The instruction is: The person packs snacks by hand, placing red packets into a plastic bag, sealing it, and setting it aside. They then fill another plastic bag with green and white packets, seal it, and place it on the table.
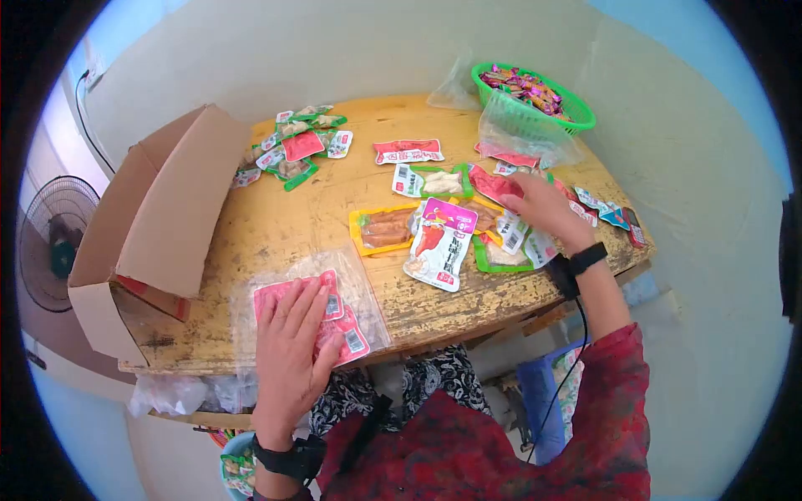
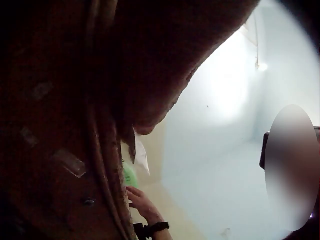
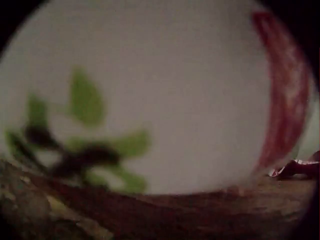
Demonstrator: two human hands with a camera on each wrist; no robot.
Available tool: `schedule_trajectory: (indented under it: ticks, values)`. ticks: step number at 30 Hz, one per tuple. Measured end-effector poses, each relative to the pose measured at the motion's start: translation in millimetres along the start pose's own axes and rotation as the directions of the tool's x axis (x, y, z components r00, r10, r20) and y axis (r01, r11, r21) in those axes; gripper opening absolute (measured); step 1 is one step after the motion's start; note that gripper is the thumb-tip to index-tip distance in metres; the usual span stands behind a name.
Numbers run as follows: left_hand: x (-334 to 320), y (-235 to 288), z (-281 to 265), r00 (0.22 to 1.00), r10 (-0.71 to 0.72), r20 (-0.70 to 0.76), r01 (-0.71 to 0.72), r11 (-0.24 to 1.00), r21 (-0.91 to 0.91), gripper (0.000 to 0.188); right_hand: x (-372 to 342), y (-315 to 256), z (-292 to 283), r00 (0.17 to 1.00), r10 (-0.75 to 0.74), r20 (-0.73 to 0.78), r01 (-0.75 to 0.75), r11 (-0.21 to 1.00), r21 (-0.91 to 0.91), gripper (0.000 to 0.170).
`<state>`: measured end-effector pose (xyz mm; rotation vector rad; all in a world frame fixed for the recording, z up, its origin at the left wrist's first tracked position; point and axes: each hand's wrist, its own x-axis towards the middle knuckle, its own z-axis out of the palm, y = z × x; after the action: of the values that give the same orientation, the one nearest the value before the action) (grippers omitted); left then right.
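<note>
My left hand (image 1: 292, 355) rests with straight fingers on two red packets (image 1: 334, 307) in a clear plastic bag (image 1: 368, 305) at the table's front. Across the table, my right hand (image 1: 543, 204) pinches a red packet (image 1: 487, 179) between thumb and fingers, partly hidden by them. Below it lie green-edged packets (image 1: 501, 257), yellow-edged packets (image 1: 380, 230) and a white-and-purple packet (image 1: 443, 246). In the right wrist view a white surface with green leaf print (image 3: 190, 110) fills the picture. The left wrist view is mostly dark, with my right hand (image 2: 145, 207) far off.
An open cardboard box (image 1: 171, 200) stands on the left, a fan (image 1: 58, 234) beyond it. A pile of green and red packets (image 1: 301, 146) lies behind. At the back right, a green basket (image 1: 576, 108) holds wrapped sweets. A red phone-like object (image 1: 635, 227) sits at the right edge.
</note>
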<state>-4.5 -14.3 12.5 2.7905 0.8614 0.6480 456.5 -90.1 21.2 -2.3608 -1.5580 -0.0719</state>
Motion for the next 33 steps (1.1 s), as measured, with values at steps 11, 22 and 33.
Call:
schedule_trajectory:
  ticks: [11,22,33]
  values:
    - [-3,0,2,0.999,0.000,-0.037,0.000,1.000,-0.009,0.056,16,15,-7,1.000,0.021,-0.002,-0.021,0.999,-0.027,0.074]
    - [-3,2,1,0.995,-0.027,-0.101,0.018,0.996,-0.086,0.055,-2,4,-10,0.946,0.191,-0.262,-0.024,0.847,0.532,0.045]
    - [2,63,-4,0.938,-0.229,-0.259,-0.096,0.546,-0.832,0.065,-138,-204,-6,0.994,0.091,-0.062,0.056,0.068,0.996,0.028]
